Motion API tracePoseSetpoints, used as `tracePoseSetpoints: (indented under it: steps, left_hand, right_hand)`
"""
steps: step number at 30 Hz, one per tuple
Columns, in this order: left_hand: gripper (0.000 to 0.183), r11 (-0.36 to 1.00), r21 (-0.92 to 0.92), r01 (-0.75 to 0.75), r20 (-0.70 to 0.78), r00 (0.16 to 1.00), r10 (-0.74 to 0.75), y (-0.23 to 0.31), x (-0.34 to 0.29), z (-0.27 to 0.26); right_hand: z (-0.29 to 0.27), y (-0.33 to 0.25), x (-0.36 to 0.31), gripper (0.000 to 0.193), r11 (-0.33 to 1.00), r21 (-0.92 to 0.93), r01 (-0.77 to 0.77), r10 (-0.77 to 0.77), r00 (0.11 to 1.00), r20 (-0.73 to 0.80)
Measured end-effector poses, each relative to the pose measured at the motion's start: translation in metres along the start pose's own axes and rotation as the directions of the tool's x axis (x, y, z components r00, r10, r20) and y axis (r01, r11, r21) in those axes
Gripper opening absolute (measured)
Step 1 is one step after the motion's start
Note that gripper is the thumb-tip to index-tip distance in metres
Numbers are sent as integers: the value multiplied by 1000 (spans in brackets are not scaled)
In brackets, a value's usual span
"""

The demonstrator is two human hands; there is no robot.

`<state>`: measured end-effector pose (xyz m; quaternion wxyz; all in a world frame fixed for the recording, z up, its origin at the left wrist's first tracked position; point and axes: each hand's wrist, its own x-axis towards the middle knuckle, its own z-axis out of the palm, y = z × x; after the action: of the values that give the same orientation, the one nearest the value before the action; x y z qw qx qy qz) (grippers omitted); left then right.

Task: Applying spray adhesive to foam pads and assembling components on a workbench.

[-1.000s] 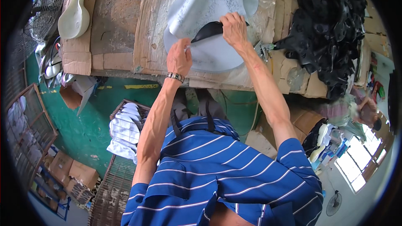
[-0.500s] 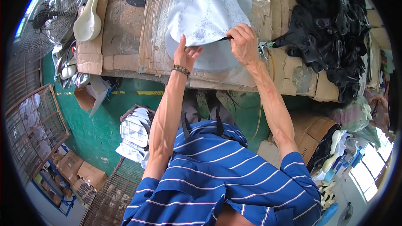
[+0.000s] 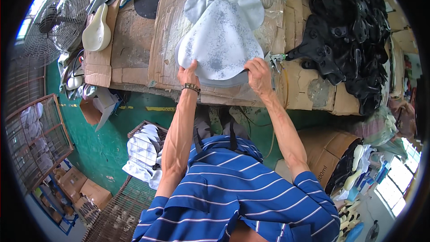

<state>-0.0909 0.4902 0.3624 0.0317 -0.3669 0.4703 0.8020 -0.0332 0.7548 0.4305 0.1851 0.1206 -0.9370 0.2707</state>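
White sheet: left hand thumb-forward, right hand curled.

We see a workbench covered with worn, stained cardboard. In its middle we find white, grey-speckled fabric. On the right lie a metal tool and, near it, a heap of black moulded pieces; at the left edge we notice a cream, spoon-shaped shell.
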Motion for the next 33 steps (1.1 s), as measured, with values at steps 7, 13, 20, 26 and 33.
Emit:
tracePoseSetpoints:
  steps: [7,13,20,26,33]
  left_hand:
    - [48,1000,22,6,-28,1000,-5,-15,0,-25]
    - [49,999,53,-8,-26,1000,9,-20,1,-32]
    - [42,999,23,36,14,999,-36,-5,-11,-22]
    - [38,986,49,159,137,977,-164,25,14,-4]
    - [20,984,18,180,306,935,-176,94,70,62]
  right_hand:
    - [18,-3,-34,14,998,3,-66,66,997,38]
    - [24,-5,-42,10,995,1,-95,95,993,68]
    - [15,-3,-48,14,993,34,-114,110,989,97]
    - [2,13,0,6,839,231,-492,478,870,118]
    - [-15,70,99,21,812,312,-493,463,870,170]
